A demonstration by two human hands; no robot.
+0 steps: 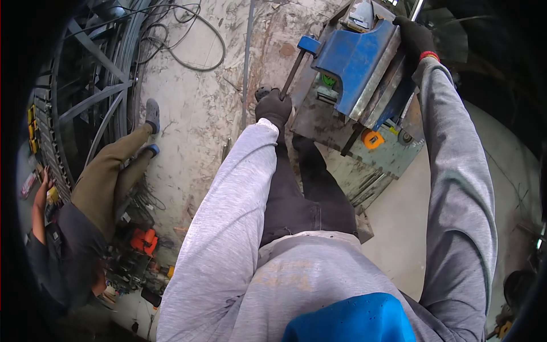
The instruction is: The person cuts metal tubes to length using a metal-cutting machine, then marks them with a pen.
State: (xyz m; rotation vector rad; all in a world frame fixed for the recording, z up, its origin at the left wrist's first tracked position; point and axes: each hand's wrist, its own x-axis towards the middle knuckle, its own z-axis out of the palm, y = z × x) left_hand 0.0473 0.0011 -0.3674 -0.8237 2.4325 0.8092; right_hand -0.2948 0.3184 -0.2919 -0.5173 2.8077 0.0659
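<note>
A blue bench vise (356,62) with worn steel jaws is fixed on a metal stand at the upper right. My left hand (274,108), in a dark glove, is closed round the lower end of the vise's handle bar (293,74). At the far side of the jaws, my right hand (415,37), gloved too with a red and yellow cuff, is wrapped round a shiny metal rod (417,8). Its fingers are partly hidden. An orange tape measure (373,139) lies beside the vise on the stand.
To the left, a co-worker (85,228) is beside stacked steel frames (105,91). A looped cable (208,65) lies on the stained floor (182,108). An orange tool (145,241) is on the floor behind the co-worker. Metal bars (370,187) lie below the stand.
</note>
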